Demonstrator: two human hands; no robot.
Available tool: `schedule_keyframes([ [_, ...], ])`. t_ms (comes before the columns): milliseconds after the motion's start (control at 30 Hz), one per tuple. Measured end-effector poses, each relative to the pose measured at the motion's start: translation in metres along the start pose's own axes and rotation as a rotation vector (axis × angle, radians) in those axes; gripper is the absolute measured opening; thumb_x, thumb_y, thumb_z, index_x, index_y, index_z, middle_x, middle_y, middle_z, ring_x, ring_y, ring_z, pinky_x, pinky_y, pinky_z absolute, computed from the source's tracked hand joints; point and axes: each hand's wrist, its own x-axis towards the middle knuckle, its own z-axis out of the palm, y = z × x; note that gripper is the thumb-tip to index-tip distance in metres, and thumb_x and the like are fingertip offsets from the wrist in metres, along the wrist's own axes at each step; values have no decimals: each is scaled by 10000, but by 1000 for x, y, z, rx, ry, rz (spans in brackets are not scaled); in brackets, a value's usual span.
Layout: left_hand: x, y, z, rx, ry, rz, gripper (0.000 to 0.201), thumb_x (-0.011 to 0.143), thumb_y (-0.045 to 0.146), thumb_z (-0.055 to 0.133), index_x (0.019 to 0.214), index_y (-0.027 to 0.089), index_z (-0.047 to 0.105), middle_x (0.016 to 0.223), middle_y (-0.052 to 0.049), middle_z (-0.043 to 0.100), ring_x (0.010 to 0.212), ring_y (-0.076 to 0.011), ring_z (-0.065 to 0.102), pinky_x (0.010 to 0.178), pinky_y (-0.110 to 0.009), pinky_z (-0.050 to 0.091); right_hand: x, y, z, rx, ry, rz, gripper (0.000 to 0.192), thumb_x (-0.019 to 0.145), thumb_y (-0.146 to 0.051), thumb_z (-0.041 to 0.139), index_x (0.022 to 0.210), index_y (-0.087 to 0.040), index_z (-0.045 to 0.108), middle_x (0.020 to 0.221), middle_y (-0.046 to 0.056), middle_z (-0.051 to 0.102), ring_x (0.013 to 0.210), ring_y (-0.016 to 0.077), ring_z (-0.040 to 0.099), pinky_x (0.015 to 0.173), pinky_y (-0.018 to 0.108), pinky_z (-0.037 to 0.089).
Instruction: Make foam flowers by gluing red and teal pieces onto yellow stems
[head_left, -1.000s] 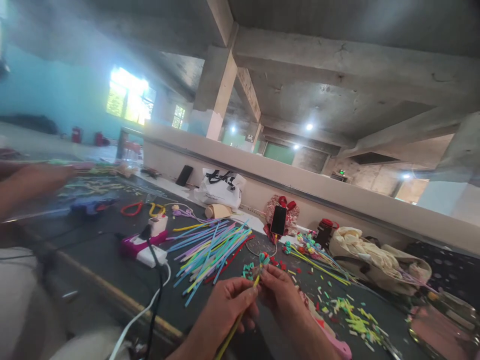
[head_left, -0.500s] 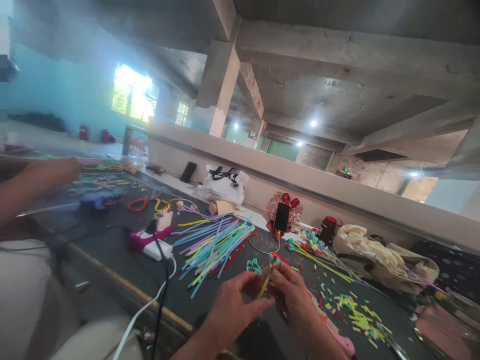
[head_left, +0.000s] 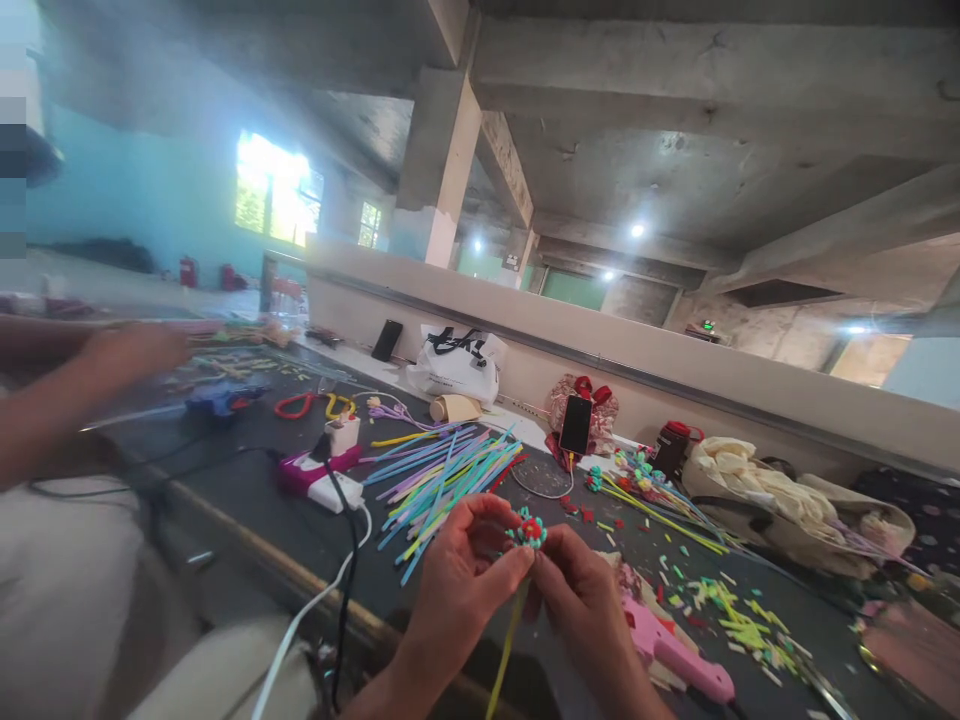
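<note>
Between my hands, a small craft flower [head_left: 532,531] with a red middle and teal petals tops a yellow-green stem [head_left: 504,660] that points down toward me. The thumb and fingertips of my right hand [head_left: 589,600] pinch it just below the bloom. My left hand [head_left: 469,585] curls around the other side, its thumb pressed near the flower's base; its fingertips are partly hidden. To the right of my right hand lies a pink glue gun [head_left: 682,660]. Beyond my left hand spreads a pile of coloured pipe cleaners [head_left: 450,480].
Cut yellow-green bits [head_left: 742,620] lie scattered at right. Finished flowers [head_left: 637,475] rest farther back, by a propped phone [head_left: 576,425] and a cloth bag [head_left: 750,485]. A power strip [head_left: 322,480] with cables stands at left. Another person's arm [head_left: 112,370] reaches in there.
The flower has tilted so its red face shows toward me, and its stem now hangs below my hands. My left hand has risen to the bloom. The view has shifted slightly.
</note>
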Motion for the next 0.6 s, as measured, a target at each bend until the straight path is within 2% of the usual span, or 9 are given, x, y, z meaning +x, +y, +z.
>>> schedule_keyframes([
  [167, -1, 0, 0, 27, 24, -11, 261, 639, 200, 615, 849, 185, 462, 729, 19, 539, 571, -84, 478, 479, -182, 390, 0, 6, -2, -94, -45, -50, 206, 787, -336, 480, 682, -160, 501, 498, -53, 509, 396, 65, 510, 385, 143, 368],
  [367, -3, 1, 4, 9, 66, -15, 222, 625, 189, 607, 810, 180, 485, 681, 23, 551, 583, -98, 519, 509, -196, 411, -1, 6, -4, -94, -55, -64, 187, 792, -330, 476, 727, -160, 516, 497, -55, 511, 400, 68, 514, 388, 144, 374],
  [600, -4, -2, 6, -16, 105, -20, 247, 620, 241, 591, 834, 177, 486, 691, 3, 553, 554, -106, 509, 388, -167, 367, 0, 9, -3, -97, -73, -70, 227, 794, -379, 468, 705, -172, 504, 533, -39, 522, 411, 68, 510, 383, 149, 365],
])
